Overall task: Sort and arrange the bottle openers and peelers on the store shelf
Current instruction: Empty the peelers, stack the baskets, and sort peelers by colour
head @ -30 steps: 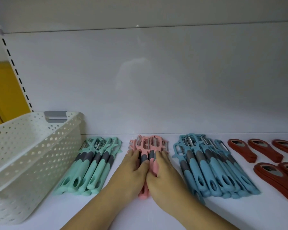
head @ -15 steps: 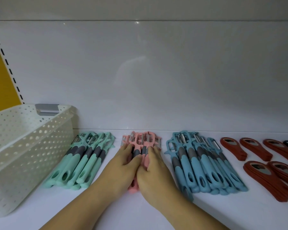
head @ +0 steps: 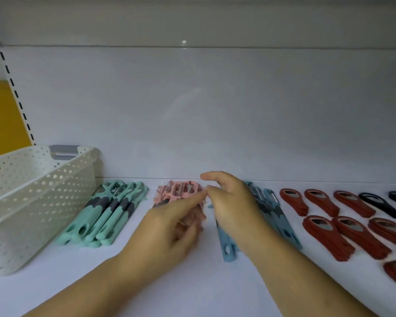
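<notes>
1. Half a second ago both hands lay flat side by side on the pink peelers (head: pixel 181 191). Now the right hand (head: pixel 236 207) has lifted off and hangs above the near edge of the blue peelers (head: pixel 281 223).
2. The left hand (head: pixel 169 227) stays low over the pink handles, and the pink heads now show clear beyond it.
3. The view has swung right, so more red bottle openers (head: pixel 343 232) and some dark bottle openers (head: pixel 380 204) come into sight.
4. Motion blur and distance leave any print on the tools unreadable.
5. The pink peelers lie on the white shelf (head: pixel 192 282) between the mint peelers (head: pixel 105 213) and the blue ones, heads toward the back panel (head: pixel 215 122).
6. The left forefinger (head: pixel 192 199) reaches forward along the pink heads. The other left fingers look curled over the handles, but blur hides whether they grip them.
7. The right fingers (head: pixel 213 176) are loosely curved and slightly apart, raised off the shelf, with nothing visibly held. Their tips sit just right of the pink heads.
8. One blue handle (head: pixel 226 250) juts toward the viewer from under the right wrist.
9. A white perforated basket (head: pixel 39 186) with a grey handle stands at the left, just beside the mint peelers.
10. The red openers lie in fanned stacks at the right, well apart from both hands.
</notes>
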